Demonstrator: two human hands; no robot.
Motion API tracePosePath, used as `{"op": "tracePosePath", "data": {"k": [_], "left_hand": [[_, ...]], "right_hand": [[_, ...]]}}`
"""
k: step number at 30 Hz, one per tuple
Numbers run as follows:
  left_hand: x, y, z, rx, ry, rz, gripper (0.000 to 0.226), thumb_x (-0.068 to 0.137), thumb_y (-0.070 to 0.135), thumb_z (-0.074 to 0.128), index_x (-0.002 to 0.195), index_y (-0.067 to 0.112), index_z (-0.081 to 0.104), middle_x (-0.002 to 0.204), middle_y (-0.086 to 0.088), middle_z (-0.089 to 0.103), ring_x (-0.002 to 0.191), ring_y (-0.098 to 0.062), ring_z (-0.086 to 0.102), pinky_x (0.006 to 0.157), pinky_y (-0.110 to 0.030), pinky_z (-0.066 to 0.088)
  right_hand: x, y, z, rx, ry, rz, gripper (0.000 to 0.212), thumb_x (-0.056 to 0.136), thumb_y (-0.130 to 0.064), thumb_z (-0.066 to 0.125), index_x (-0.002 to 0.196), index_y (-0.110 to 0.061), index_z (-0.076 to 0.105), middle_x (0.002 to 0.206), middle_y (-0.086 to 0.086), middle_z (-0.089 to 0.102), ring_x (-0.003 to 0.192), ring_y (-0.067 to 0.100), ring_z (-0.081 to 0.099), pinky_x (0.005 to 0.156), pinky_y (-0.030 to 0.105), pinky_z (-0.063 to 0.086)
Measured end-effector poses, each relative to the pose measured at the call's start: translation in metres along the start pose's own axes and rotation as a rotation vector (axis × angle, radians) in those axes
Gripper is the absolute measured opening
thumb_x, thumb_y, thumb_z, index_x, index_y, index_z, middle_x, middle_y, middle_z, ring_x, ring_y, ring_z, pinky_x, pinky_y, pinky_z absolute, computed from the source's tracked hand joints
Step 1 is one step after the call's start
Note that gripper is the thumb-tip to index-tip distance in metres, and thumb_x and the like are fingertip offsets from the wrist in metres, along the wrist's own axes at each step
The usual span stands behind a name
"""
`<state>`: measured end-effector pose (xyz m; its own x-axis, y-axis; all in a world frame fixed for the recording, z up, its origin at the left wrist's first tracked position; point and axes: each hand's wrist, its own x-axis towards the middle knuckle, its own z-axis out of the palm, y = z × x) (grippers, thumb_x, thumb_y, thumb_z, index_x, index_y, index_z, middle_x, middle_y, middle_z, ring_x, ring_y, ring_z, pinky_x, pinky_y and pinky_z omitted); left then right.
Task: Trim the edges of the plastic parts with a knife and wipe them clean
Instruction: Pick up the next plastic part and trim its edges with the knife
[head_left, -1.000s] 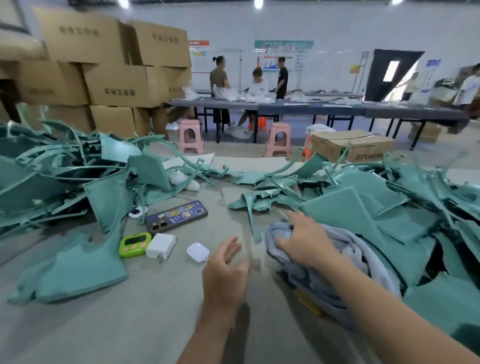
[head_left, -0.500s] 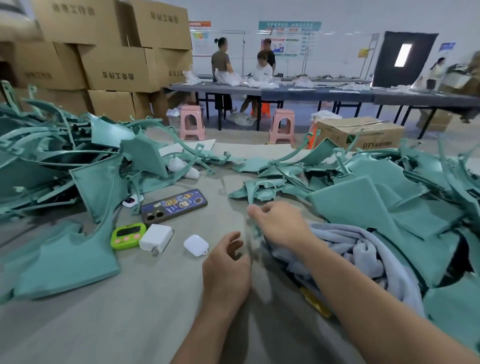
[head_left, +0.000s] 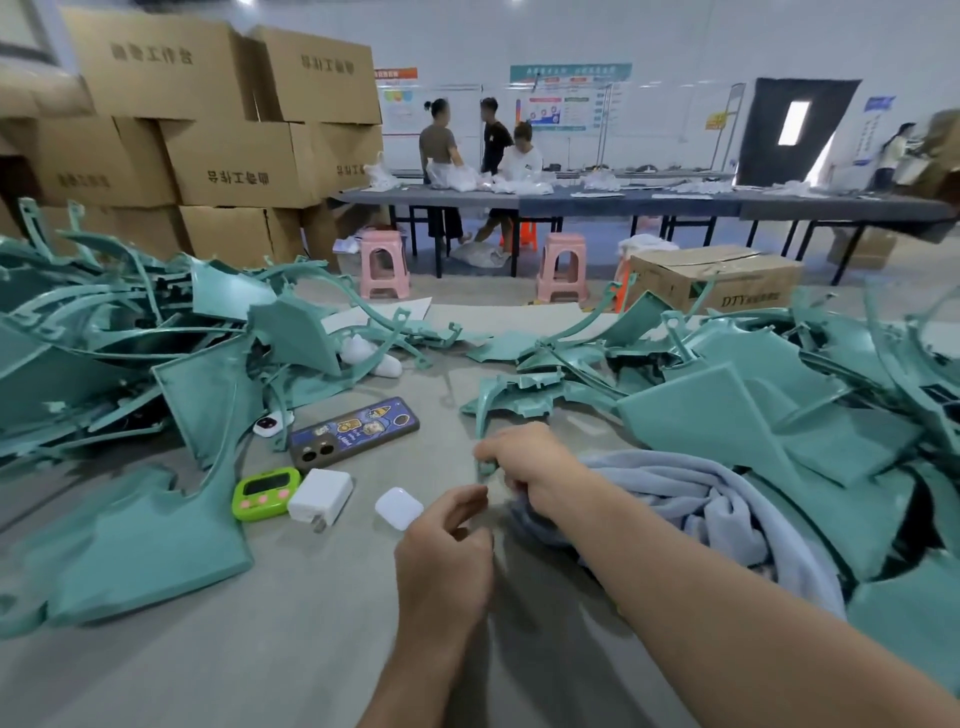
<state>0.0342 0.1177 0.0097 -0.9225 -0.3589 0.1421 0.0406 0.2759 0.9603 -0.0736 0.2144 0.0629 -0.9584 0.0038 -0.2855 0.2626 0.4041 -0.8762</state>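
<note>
Grey worktable (head_left: 260, 649) with teal plastic parts (head_left: 727, 415) heaped either side of the hands.
Right hand (head_left: 535, 460) — fingers curled — grips a thin teal part (head_left: 480, 410) at the cloth (head_left: 701, 499) edge; left hand (head_left: 447, 545), just beside, half-curled, holds nothing.

Your grey surface (head_left: 291, 649) carries teal plastic parts (head_left: 727, 415) heaped left and right, a phone (head_left: 353, 432), timer (head_left: 265, 492), charger (head_left: 321, 496), earbud case (head_left: 399, 507) and grey cloth (head_left: 691, 499).

On the table (head_left: 208, 675), a left pile of plastic parts (head_left: 104, 364) faces a right pile (head_left: 753, 415). Between them lie a phone (head_left: 353, 432), timer (head_left: 265, 492), charger (head_left: 319, 498) and earbud case (head_left: 399, 507). A cloth (head_left: 701, 499) lies near right, and boxes (head_left: 208, 156) stand far left.
</note>
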Motion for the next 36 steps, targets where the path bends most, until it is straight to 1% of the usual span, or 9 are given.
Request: {"op": "tracePosePath", "data": {"k": [5,11,14,17,22,28,30,32,36], "left_hand": [[0.014,0.003,-0.008,-0.431,0.118,-0.192,0.018,0.088,0.01,0.069,0.098,0.021,0.079,0.092,0.01,0.078,0.096,-0.01,0.072,0.091,-0.034,0.054],[0.013,0.017,-0.004,-0.974,-0.023,-0.281,0.029,0.102,0.027,0.051,0.116,0.01,0.07,0.087,-0.015,0.076,0.085,-0.023,0.075,0.072,-0.031,0.059],[0.012,0.019,-0.009,-0.956,0.096,-0.276,0.027,0.106,0.023,0.049,0.113,0.006,0.068,0.052,-0.001,0.052,0.048,-0.013,0.055,0.049,-0.02,0.051],[0.013,0.021,-0.022,-0.943,0.063,-0.258,0.036,0.107,0.032,0.044,0.114,0.008,0.069,0.046,0.007,0.031,0.039,-0.008,0.031,0.037,-0.017,0.03],[0.006,0.019,-0.027,-0.578,-0.097,-0.108,0.039,0.104,0.032,0.046,0.095,0.015,0.08,0.044,0.003,0.027,0.036,-0.012,0.03,0.036,-0.019,0.027],[-0.001,0.009,-0.01,-0.151,-0.3,-0.015,0.025,0.093,0.033,0.063,0.077,0.023,0.081,0.042,-0.01,0.049,0.037,-0.018,0.04,0.039,-0.022,0.034],[0.0,0.003,-0.011,-0.065,-0.317,-0.004,0.03,0.092,0.041,0.062,0.075,0.024,0.08,0.046,-0.011,0.058,0.039,-0.018,0.049,0.042,-0.024,0.041],[0.004,-0.001,-0.014,0.029,-0.263,-0.018,0.044,0.095,0.047,0.058,0.071,0.016,0.078,0.051,-0.008,0.065,0.043,-0.015,0.055,0.051,-0.026,0.046],[0.008,-0.001,-0.015,0.019,-0.181,-0.111,0.026,0.098,0.032,0.059,0.081,0.02,0.075,0.062,-0.006,0.071,0.047,-0.015,0.057,0.057,-0.031,0.051]], "right_hand": [[-0.056,0.005,-0.019,0.254,-0.173,-0.282,0.01,0.093,-0.008,0.068,0.083,-0.007,0.071,0.051,-0.003,0.056,0.036,0.008,0.038,0.036,0.018,0.029],[-0.122,0.051,-0.031,-0.311,-0.178,-0.417,0.008,0.083,-0.018,0.071,0.085,-0.022,0.078,0.074,-0.002,0.074,0.062,0.003,0.059,0.065,0.03,0.051],[-0.135,0.067,-0.034,-0.128,-0.054,-0.397,0.012,0.084,-0.019,0.075,0.092,-0.027,0.079,0.083,-0.011,0.077,0.069,0.002,0.067,0.066,0.018,0.053],[-0.132,0.08,-0.061,0.042,-0.022,-0.265,0.013,0.092,-0.011,0.068,0.086,-0.016,0.078,0.077,0.006,0.076,0.063,0.017,0.068,0.064,0.032,0.057],[-0.117,0.102,-0.094,-0.354,0.26,-0.302,0.019,0.092,-0.027,0.065,0.087,-0.042,0.073,0.083,-0.021,0.075,0.077,0.003,0.065,0.062,0.013,0.046],[-0.104,0.116,-0.097,-0.669,0.216,-0.249,0.065,0.098,-0.044,0.056,0.158,-0.028,0.033,0.166,-0.005,0.025,0.152,0.014,0.018,0.122,0.03,0.017],[-0.11,0.114,-0.099,-0.538,0.309,-0.302,0.05,0.097,-0.039,0.06,0.145,-0.031,0.049,0.149,-0.005,0.051,0.134,0.017,0.045,0.111,0.029,0.035],[-0.121,0.112,-0.101,-0.507,0.463,-0.376,0.012,0.093,-0.035,0.065,0.104,-0.033,0.068,0.096,-0.012,0.074,0.085,0.013,0.063,0.078,0.031,0.052],[-0.143,0.113,-0.1,-0.777,0.315,-0.235,0.035,0.08,-0.06,0.064,0.071,-0.027,0.06,0.061,-0.01,0.062,0.06,0.005,0.056,0.052,0.029,0.041]]}}
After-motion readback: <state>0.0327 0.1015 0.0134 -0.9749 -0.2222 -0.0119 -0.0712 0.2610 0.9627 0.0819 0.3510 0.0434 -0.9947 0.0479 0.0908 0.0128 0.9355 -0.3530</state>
